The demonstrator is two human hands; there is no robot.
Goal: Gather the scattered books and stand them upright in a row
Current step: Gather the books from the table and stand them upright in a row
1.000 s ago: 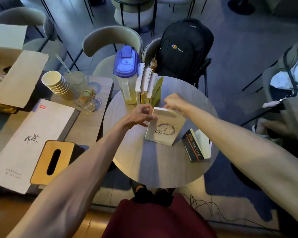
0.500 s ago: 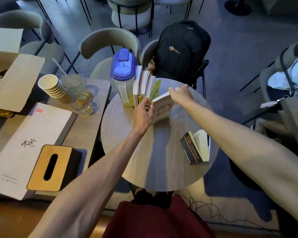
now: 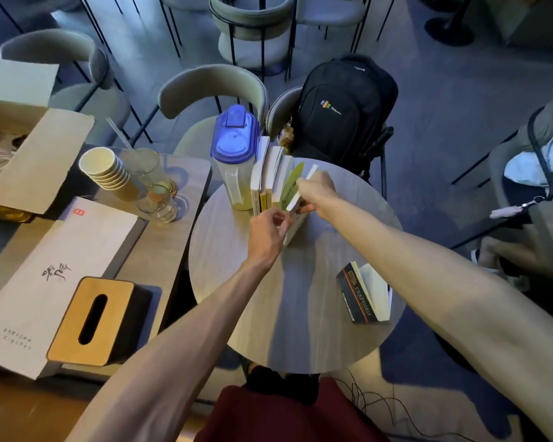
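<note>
Café: round table (image 3: 268, 330), stacked paper cups (image 3: 104, 169), chairs (image 3: 211, 87).

Upright book row (image 3: 270, 180); white book (image 3: 296, 215) joining; black book (image 3: 363, 293) flat.

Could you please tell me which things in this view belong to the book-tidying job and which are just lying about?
Part of the job:
white book, held by left hand and right hand
upright row of books
black book, lying flat

Lying about:
pitcher
paper cups
tissue box
backpack
</note>
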